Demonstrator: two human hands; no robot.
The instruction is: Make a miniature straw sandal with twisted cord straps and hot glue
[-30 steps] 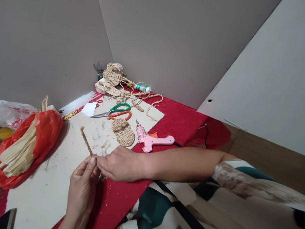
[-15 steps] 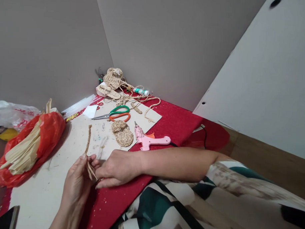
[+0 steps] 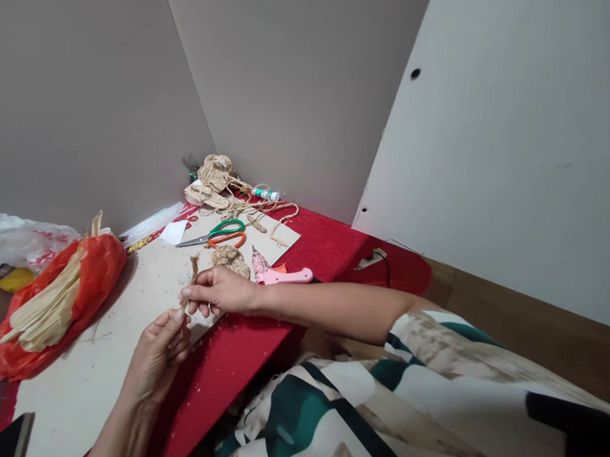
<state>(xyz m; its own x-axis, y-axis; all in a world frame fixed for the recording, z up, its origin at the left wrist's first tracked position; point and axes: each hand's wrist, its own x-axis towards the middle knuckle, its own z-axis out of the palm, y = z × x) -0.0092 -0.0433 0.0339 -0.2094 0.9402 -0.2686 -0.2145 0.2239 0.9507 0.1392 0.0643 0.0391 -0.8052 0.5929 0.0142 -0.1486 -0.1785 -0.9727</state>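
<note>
A short brown twisted straw cord (image 3: pixel 194 268) stands up between my hands. My left hand (image 3: pixel 162 340) pinches its lower part, thumb against fingers. Just above, my right hand (image 3: pixel 217 292) pinches the same cord, its arm reaching across from the right. Partly hidden behind my right hand lies a small woven straw slipper (image 3: pixel 231 259). A pink glue gun (image 3: pixel 283 276) rests to the right of the slipper. Scissors (image 3: pixel 215 236) with one green and one orange handle lie beyond my hands.
At the left a red plastic bag (image 3: pixel 106 258) holds pale dried husks (image 3: pixel 49 306). Coiled straw cord (image 3: pixel 215 173) and a glue stick (image 3: pixel 265 194) sit at the back corner. A phone (image 3: pixel 10 438) lies front left on the pale board (image 3: pixel 61 400).
My right hand has moved up from the cord's loose lower strands to its upper part. My left hand still holds the cord. The view has shifted to the right.
</note>
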